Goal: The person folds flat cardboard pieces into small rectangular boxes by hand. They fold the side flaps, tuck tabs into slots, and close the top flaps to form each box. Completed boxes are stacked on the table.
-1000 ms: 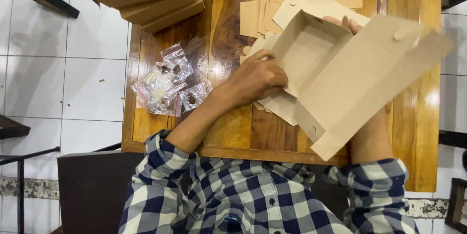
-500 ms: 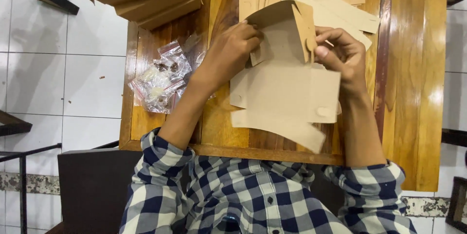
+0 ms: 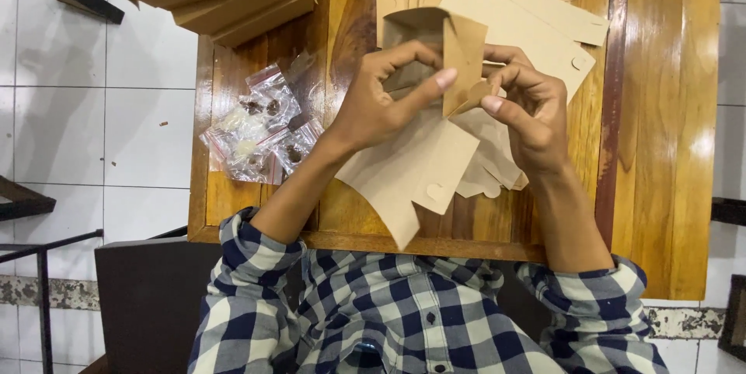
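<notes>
Both hands (image 3: 458,102) now pinch the raised, seemingly half-folded cardboard box (image 3: 423,164).

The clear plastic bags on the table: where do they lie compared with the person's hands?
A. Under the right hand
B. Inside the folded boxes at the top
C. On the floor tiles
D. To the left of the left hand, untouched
D: the clear plastic bags lie on the wooden table to the left of the left hand, untouched, while both hands hold the brown cardboard box blank.
</notes>
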